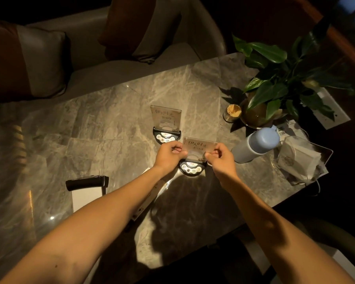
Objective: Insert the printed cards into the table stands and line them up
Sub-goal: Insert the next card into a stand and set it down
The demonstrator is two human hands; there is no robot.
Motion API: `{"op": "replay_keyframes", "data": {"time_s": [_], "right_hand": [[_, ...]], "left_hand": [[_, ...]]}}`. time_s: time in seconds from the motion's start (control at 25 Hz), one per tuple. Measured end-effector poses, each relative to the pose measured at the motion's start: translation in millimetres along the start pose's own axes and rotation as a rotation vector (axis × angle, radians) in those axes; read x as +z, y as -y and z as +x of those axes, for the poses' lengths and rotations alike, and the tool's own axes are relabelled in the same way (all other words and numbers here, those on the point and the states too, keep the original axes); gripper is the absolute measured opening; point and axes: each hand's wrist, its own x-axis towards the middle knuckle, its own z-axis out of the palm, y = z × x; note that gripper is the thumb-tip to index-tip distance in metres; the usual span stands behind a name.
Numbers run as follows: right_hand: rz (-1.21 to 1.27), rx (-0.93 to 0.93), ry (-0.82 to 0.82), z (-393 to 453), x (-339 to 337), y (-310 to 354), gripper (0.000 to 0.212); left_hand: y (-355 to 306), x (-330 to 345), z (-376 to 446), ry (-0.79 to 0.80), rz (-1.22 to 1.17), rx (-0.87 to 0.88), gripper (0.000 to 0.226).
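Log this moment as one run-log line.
left hand: pinching near stand panel left edge | right hand: pinching right edge | far stand: upright, untouched

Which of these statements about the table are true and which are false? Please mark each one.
1. Both hands hold the near clear card holder. True: the left hand and the right hand pinch its two sides.
2. The far stand lies flat. False: it stands upright.
3. A blue bottle lies right of the hands. True.
4. The plant is at the table's left end. False: it is at the right end.
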Motion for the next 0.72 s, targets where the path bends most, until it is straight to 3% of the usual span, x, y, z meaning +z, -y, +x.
{"op": "replay_keyframes", "data": {"time_s": [0.16,0.32,0.44,0.56,0.64,0.72], "right_hand": [[-0.011,0.025,-0.029,-8.5,4.0,-10.7,0.011],[0.021,0.054,-0.086,-15.3,8.6,-17.1,0.017],[0.034,0.180,-0.126,-29.1,20.3,-36.5,0.025],[0.016,0.272,0.027,-53.2,47.0,-62.4,0.023],[-0.114,0.204,0.220,-69.4,68.9,-74.6,0.012],[-0.127,0.263,0.387,-88.6,93.9,-74.4,0.010]], "left_hand": [[8.1,-4.0,-9.7,0.046,-0.009,-0.014,0.010],[20.9,-13.7,-17.9,0.016,-0.045,-0.085,0.036],[55.9,-37.6,-23.6,-0.007,0.042,-0.143,0.048],[85.5,-69.0,-36.2,-0.033,0.151,-0.251,0.058],[95.8,-88.5,-48.6,-0.037,0.260,-0.295,0.061],[104.6,-100.8,-58.7,-0.017,0.321,-0.306,0.063]]}}
